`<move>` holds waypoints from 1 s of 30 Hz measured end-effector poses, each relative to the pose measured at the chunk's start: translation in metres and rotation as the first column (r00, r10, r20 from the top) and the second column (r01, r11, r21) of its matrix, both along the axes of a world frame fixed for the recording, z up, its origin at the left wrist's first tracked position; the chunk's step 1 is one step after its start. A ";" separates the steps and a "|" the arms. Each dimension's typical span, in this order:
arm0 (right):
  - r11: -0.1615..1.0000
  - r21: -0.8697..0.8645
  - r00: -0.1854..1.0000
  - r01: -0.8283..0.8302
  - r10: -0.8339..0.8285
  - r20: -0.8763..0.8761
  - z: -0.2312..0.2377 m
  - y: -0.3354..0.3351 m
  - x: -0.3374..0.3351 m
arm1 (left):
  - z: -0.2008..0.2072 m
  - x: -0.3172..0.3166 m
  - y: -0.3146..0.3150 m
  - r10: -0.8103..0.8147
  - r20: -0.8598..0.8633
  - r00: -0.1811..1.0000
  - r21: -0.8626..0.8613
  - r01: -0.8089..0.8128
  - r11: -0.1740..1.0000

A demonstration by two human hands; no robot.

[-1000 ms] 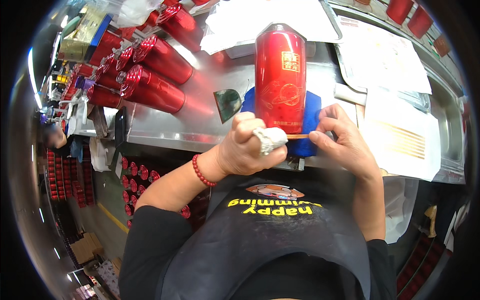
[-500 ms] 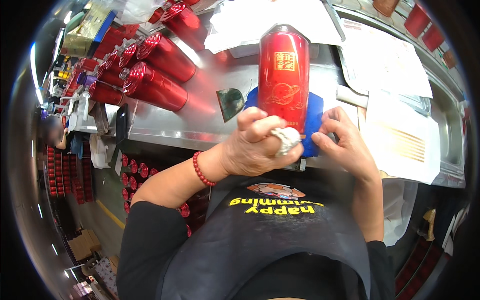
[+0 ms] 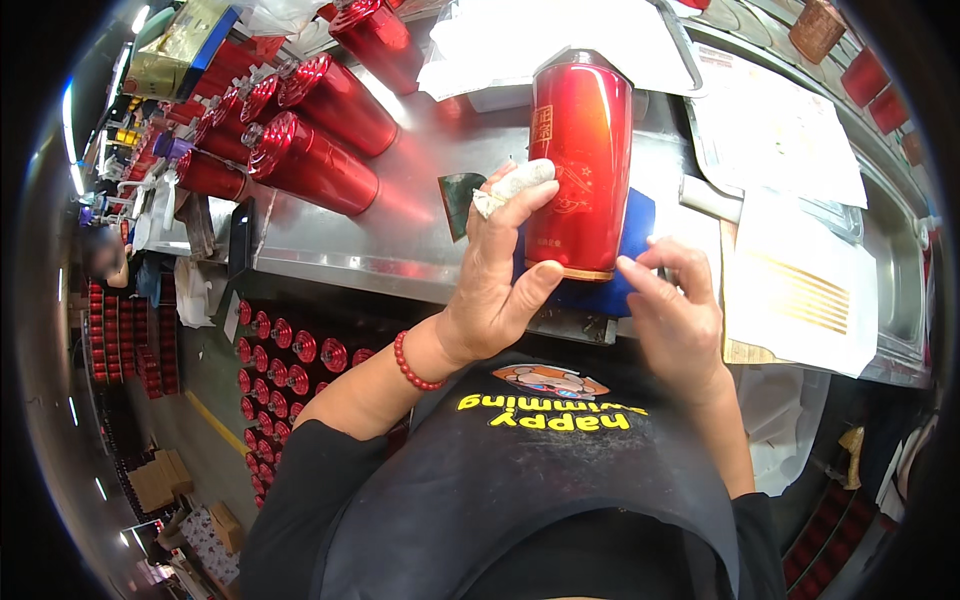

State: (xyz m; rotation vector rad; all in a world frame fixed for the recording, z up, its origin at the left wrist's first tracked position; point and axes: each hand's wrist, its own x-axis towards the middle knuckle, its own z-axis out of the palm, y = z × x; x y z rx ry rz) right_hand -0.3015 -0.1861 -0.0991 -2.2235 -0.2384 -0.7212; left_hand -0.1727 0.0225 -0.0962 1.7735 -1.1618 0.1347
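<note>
A glossy red canister with gold markings lies on a blue pad in front of me, its gold-edged end toward me. My left hand is along its left side, thumb stretched out and fingers extended against the red surface. White cloth-like wrapping covers part of those fingers. By the canister's lower right edge is my right hand, somewhat blurred. Its thumb tip is at the rim, fingers bent and apart from the thumb, with nothing visible between them. A dark green curved piece lies left of the pad.
More red lidded canisters stand on the metal table at the left. Below the table are rows of red lids. On the right, a white sheet with gold strips lies beside a white roll. Paper-covered trays are at the back.
The canister has turned, carrying its gold square emblem to the left side. My left hand has moved from the near end to its left side, fingers unbending. My right hand has shifted slightly left.
</note>
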 end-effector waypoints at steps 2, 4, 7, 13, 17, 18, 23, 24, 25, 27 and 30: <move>0.998 -0.069 0.999 0.004 -0.001 0.048 -0.002 0.005 -0.003 | 0.000 -0.005 -0.008 0.033 -0.055 0.998 -0.028 -0.035 0.999; 0.996 -0.091 0.999 -0.022 0.025 0.033 -0.008 0.007 -0.006 | -0.001 -0.006 -0.010 0.042 -0.071 0.997 -0.026 -0.044 0.999; 0.995 -0.086 0.999 -0.050 0.051 0.009 -0.010 0.011 -0.005 | -0.002 -0.008 -0.012 0.060 -0.092 0.994 -0.011 -0.061 0.998; 0.992 -0.112 0.998 -0.062 0.065 0.026 -0.012 0.009 -0.003 | 0.002 -0.007 -0.014 0.065 -0.041 0.997 0.024 -0.064 0.998; 0.996 -0.070 0.998 -0.060 0.061 0.013 -0.011 0.009 -0.002 | 0.002 -0.006 -0.013 0.060 -0.030 0.998 0.032 -0.059 0.998; 0.996 -0.060 0.998 -0.059 0.060 0.010 -0.012 0.010 -0.002 | 0.002 -0.006 -0.013 0.058 -0.037 0.998 0.031 -0.056 0.998; 0.995 -0.072 0.997 -0.074 0.077 0.031 -0.013 0.008 0.000 | 0.003 -0.007 -0.014 0.073 -0.002 0.997 0.049 -0.073 0.996; 0.994 -0.076 0.996 -0.080 0.083 0.035 -0.013 0.008 0.001 | 0.003 -0.006 -0.014 0.077 0.012 0.997 0.053 -0.077 0.996; 0.993 -0.080 0.995 -0.086 0.089 0.039 -0.013 0.007 0.001 | 0.003 -0.006 -0.014 0.073 -0.005 0.997 0.049 -0.073 0.996; 0.996 -0.055 0.997 -0.070 0.072 0.027 -0.013 0.007 -0.001 | 0.001 -0.007 -0.013 0.065 -0.039 0.997 0.042 -0.063 0.997; 0.997 -0.046 0.998 -0.057 0.057 0.018 -0.013 0.007 -0.002 | 0.001 -0.010 -0.015 0.076 -0.109 0.991 0.045 -0.072 0.996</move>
